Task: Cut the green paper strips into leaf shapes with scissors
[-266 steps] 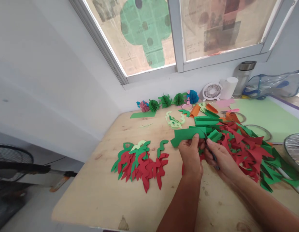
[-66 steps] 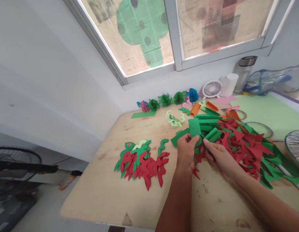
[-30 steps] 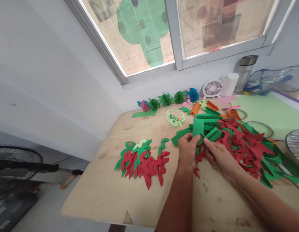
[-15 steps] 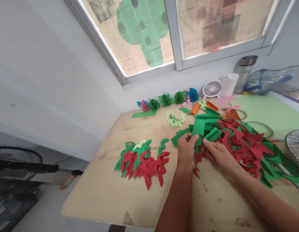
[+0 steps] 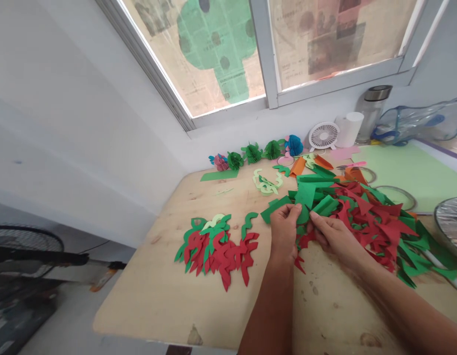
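Note:
My left hand (image 5: pixel 283 230) pinches a piece of green paper (image 5: pixel 305 193) between thumb and fingers; the sheet stands up above the fingertips, with a rounded lower part. Close on its right, my right hand (image 5: pixel 331 232) is closed, its thumb and fingertips near the paper's edge. A small dark tip shows by that thumb, but what the hand holds is hidden. Beyond and right of both hands lies a heap of red paper scraps (image 5: pixel 376 222) mixed with green ones. Red and green cut paper shapes (image 5: pixel 213 251) lie in a pile to the left.
Pale green cutouts (image 5: pixel 268 182) lie farther back. Along the wall stand honeycomb paper turtles (image 5: pixel 253 153), a small white fan (image 5: pixel 324 135) and a bottle (image 5: pixel 374 111). A light green sheet (image 5: pixel 405 172) covers the table's right rear. A floor fan (image 5: pixel 24 251) stands past the left edge.
Both hands stay almost in the same place on the green paper. The view shifts very slightly; nothing else visibly moves.

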`<state>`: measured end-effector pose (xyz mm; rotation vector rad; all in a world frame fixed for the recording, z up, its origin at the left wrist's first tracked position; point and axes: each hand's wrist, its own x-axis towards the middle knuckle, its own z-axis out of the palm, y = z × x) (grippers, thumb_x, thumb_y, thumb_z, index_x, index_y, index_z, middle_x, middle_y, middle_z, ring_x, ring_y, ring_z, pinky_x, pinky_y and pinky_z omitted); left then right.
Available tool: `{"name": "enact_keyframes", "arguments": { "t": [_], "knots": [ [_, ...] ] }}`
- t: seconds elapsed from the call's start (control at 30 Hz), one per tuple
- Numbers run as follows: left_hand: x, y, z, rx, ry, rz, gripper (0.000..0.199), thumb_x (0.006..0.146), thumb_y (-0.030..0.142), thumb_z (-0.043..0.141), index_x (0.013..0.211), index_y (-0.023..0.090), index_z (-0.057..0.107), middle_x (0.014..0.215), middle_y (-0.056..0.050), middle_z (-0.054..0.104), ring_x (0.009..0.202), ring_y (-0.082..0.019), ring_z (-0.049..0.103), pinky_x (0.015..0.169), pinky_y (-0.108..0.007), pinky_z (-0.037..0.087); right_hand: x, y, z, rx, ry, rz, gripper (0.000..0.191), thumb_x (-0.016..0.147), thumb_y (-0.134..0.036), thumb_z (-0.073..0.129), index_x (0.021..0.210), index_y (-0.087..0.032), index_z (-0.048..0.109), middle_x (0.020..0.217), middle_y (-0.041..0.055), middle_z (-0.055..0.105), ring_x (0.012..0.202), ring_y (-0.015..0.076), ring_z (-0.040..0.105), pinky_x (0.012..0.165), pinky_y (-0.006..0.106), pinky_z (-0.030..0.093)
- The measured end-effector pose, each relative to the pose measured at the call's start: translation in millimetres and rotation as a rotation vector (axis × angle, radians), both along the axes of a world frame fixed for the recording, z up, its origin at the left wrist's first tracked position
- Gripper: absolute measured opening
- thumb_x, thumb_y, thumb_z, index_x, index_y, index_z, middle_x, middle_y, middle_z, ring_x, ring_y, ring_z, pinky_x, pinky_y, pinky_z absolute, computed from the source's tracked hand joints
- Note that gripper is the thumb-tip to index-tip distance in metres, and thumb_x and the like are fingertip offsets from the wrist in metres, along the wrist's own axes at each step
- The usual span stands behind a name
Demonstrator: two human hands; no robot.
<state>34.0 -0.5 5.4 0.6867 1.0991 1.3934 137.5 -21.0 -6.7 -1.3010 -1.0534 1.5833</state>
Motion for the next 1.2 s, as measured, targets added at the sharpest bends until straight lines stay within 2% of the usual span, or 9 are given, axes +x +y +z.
{"name": "enact_keyframes", "arguments": {
  "t": [0.17,0.43,0.7,0.97,1.2],
  "knots": [
    [-0.5,0.4,-1.7,0.0,-0.018,0.009,0.028,0.056,0.034,0.07,0.051,0.014,0.05,0.049,0.005,0.042,0.048,-0.005,0.034,0.049,-0.02,0.028,0.5,0.8,-1.1,0.02,-0.051,0.002,0.049,0.074,-0.063,0.047,0.062,-0.016,0.053,0.034,-0.0097,0.028,0.032,0.0047,0.018,0.035,0.021,0.01],
    [0.1,-1.5,0.8,-0.003,-0.094,-0.012,0.036,0.06,0.043,0.068,0.051,0.014,0.049,0.047,0.006,0.038,0.045,-0.005,0.034,0.046,-0.02,0.029,1.0,0.4,-0.5,0.047,-0.088,0.014,0.049,0.074,-0.065,0.045,0.065,-0.017,0.051,0.037,-0.0096,0.027,0.034,0.0058,0.019,0.036,0.022,0.011],
    [-0.6,-0.4,1.1,-0.016,-0.107,0.022,0.031,0.053,0.032,0.074,0.065,0.015,0.051,0.052,0.005,0.05,0.046,-0.005,0.042,0.05,-0.02,0.037,2.2,3.1,-5.0,0.041,-0.058,0.026,0.05,0.072,-0.066,0.047,0.064,-0.017,0.051,0.036,-0.0101,0.027,0.033,0.0051,0.018,0.035,0.022,0.01],
    [0.0,-0.9,5.7,-0.027,-0.068,0.049,0.042,0.058,0.051,0.067,0.053,0.014,0.048,0.05,0.005,0.041,0.045,-0.005,0.037,0.05,-0.021,0.038,0.8,0.1,-0.7,0.025,-0.05,0.002,0.049,0.073,-0.064,0.047,0.064,-0.016,0.053,0.037,-0.0098,0.026,0.034,0.0055,0.018,0.035,0.022,0.011],
    [-0.8,-0.9,2.6,-0.003,-0.027,0.021,0.044,0.059,0.054,0.066,0.053,0.014,0.046,0.05,0.005,0.04,0.046,-0.005,0.036,0.045,-0.019,0.032,-0.1,-1.0,1.3,0.037,-0.005,0.001,0.048,0.073,-0.064,0.048,0.064,-0.017,0.052,0.037,-0.0098,0.026,0.034,0.0055,0.018,0.036,0.022,0.01]
  ]
}}
